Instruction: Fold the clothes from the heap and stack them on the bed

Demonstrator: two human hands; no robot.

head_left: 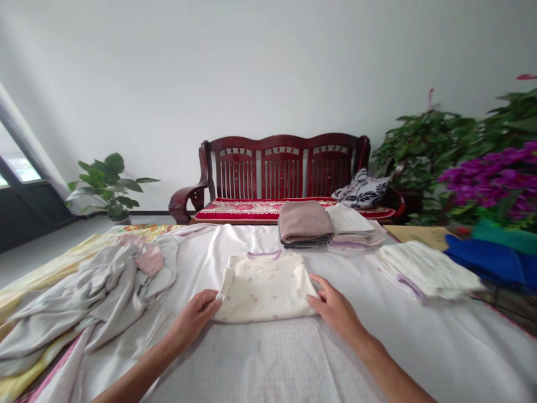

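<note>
A folded cream garment [265,288] with small dots and a lilac neckline lies on the white sheet [268,358] in front of me. My left hand [196,316] grips its lower left edge, fingers curled onto the cloth. My right hand [333,305] lies on its lower right corner, fingers bent over the edge. Both forearms reach in from the bottom of the view.
A heap of loose grey and pink clothes [100,291] lies at the left. Folded stacks [327,226] sit behind the garment, another cream stack [423,271] at the right. Blue and green cloth [490,257], plants and a red wooden bench [285,173] stand beyond.
</note>
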